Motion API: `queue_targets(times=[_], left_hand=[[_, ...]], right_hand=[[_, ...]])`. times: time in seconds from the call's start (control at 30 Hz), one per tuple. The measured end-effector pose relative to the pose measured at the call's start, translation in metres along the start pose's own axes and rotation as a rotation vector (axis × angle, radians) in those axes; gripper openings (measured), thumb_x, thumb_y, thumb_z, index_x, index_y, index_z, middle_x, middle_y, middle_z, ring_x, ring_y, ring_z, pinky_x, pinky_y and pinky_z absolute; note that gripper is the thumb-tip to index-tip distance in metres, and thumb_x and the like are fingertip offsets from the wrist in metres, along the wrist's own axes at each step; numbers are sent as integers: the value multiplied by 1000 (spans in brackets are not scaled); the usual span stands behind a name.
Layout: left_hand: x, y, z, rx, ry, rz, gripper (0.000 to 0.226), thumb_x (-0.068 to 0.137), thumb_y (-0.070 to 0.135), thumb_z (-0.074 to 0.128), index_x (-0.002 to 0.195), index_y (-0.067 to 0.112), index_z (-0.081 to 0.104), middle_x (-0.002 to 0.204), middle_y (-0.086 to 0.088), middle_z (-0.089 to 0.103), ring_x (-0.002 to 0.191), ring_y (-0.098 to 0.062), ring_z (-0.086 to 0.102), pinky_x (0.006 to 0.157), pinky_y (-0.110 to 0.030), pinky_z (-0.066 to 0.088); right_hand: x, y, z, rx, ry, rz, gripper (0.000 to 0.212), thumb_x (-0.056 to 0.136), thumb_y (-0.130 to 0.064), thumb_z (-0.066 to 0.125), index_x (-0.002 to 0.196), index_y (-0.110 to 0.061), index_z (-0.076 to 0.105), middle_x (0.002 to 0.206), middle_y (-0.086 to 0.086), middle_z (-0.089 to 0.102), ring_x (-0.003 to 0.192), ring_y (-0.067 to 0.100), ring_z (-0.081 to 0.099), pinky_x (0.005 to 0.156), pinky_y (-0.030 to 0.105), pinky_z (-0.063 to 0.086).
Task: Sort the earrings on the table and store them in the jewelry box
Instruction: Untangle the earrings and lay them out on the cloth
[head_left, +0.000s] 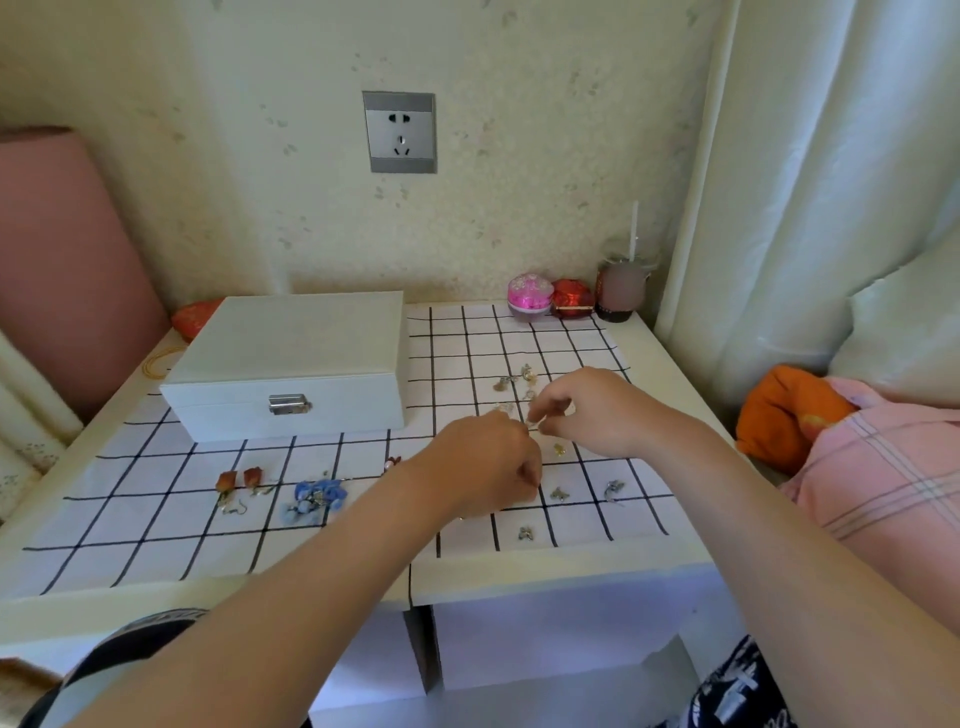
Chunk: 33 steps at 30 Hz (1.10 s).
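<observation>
1. A closed white jewelry box (283, 364) is set at the table's left.
2. Red and blue earrings (283, 491) are laid out in front of it.
3. The left hand (488, 467) and right hand (587, 410) are pinched together on one small earring (531, 425); sorting is judged underway, and the box must be opened next.

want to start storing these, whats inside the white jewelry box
Cannot be seen: the jewelry box lid is shut, clasp closed. Earrings lie on the grid cloth.

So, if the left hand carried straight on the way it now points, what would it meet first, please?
Most likely the right hand: the left hand points up and right, and their fingertips already nearly meet over a small earring. Depth is hard to judge.
</observation>
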<state>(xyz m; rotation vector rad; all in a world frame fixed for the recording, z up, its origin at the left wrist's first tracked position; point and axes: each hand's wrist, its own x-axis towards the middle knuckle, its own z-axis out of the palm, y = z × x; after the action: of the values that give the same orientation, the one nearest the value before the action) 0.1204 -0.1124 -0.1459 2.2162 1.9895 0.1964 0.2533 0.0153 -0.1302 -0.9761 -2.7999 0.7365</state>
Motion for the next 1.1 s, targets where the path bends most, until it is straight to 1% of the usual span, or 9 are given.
queue_targets(times=[0.17,0.3,0.37,0.47,0.57,0.67,0.8,0.93,1.1], left_hand=[[2,-7,-12,-132,14,-69,23,87,53,61,96,34,71,97,18,62,93,-3,55,82,-28,49],[20,-29,-32,-245,178,-171,16,93,41,61,98,30,71,94,16,65,84,1,57,72,-19,44],[31,-44,-37,-261,237,-243,16,96,33,58,105,27,70,99,15,65,82,0,56,70,-15,40],[48,-65,-32,-260,225,-334,20,98,26,55,114,25,67,107,10,64,89,-5,54,79,-19,40],[65,-76,-21,-279,200,-355,22,98,22,54,115,28,67,114,8,65,94,-6,55,83,-21,42],[80,-81,-13,-280,170,-348,26,97,19,57,119,26,68,118,5,66,99,-9,58,87,-21,43],[93,-88,-8,-288,124,-344,30,88,34,70,118,33,69,110,12,66,95,-10,58,89,-30,49],[98,-93,-4,-335,151,-356,13,86,31,72,97,31,78,97,11,72,92,-9,63,85,-30,52],[97,-95,-2,-414,163,-384,9,87,25,69,90,26,78,91,10,73,89,-7,64,82,-27,52]], right_hand=[[10,11,-6,29,61,25,13,91,-26,69,101,-32,75,97,-16,63,99,8,60,89,29,49],[31,26,-9,28,176,102,13,92,-28,67,97,-38,72,105,-11,68,101,13,62,92,39,53],[41,31,-9,24,202,125,18,94,-24,63,104,-38,71,108,-10,68,102,13,62,91,38,53],[54,36,-5,-56,194,117,32,97,-15,57,120,-35,66,115,-9,66,106,15,60,87,34,50],[68,33,0,-222,168,57,53,95,-1,54,137,-33,56,133,-6,61,121,18,57,93,34,47],[84,28,3,-340,125,-24,58,95,0,53,142,-35,51,140,-2,57,123,22,57,93,36,49],[101,29,6,-369,123,-96,48,95,-7,58,128,-41,63,117,-6,66,101,18,63,78,35,53],[107,30,10,-383,157,-68,26,97,-25,60,118,-35,71,116,-7,67,105,20,63,82,34,50],[106,32,7,-320,155,-21,21,96,-28,60,110,-33,75,111,-10,72,102,16,64,80,30,48]])
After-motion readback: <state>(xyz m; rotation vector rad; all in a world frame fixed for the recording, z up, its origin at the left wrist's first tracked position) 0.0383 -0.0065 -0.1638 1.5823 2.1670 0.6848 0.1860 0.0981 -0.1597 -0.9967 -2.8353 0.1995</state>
